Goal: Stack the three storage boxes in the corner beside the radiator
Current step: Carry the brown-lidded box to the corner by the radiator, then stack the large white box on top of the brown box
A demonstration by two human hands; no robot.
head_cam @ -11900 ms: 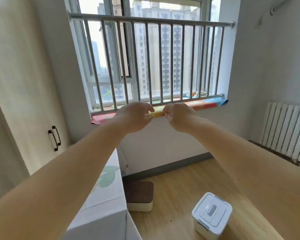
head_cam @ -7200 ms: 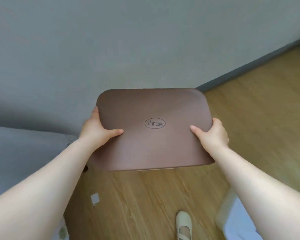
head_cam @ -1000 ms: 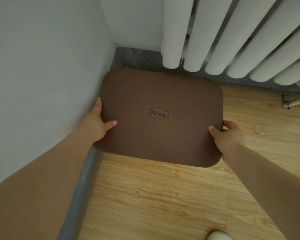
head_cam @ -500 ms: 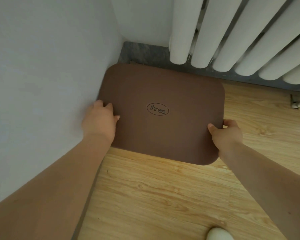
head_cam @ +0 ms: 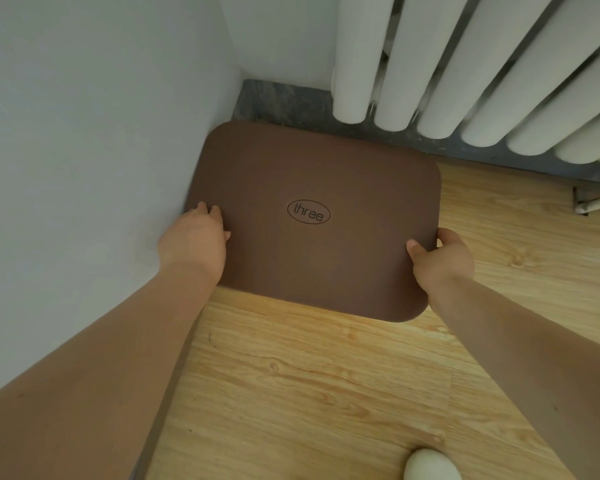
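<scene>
A storage box with a brown lid (head_cam: 312,258) marked "three" sits low in the corner, its far edge by the grey skirting under the white radiator (head_cam: 465,71) and its left edge against the wall. My left hand (head_cam: 194,237) lies on the lid's left edge, fingers flat on top. My right hand (head_cam: 440,261) grips the lid's right edge, thumb on top and fingers under the rim. Only the lid shows; the box body is hidden beneath it. No other storage box is in view.
A pale wall (head_cam: 84,150) closes the left side and the grey skirting (head_cam: 291,105) runs along the back. Wooden floor (head_cam: 326,393) spreads in front. A white shoe toe (head_cam: 430,465) shows at the bottom edge. A radiator pipe bracket (head_cam: 593,202) sticks out at right.
Over the last second the box has moved down and back into the corner. My left hand slid from gripping the side edge to resting on top of the lid.
</scene>
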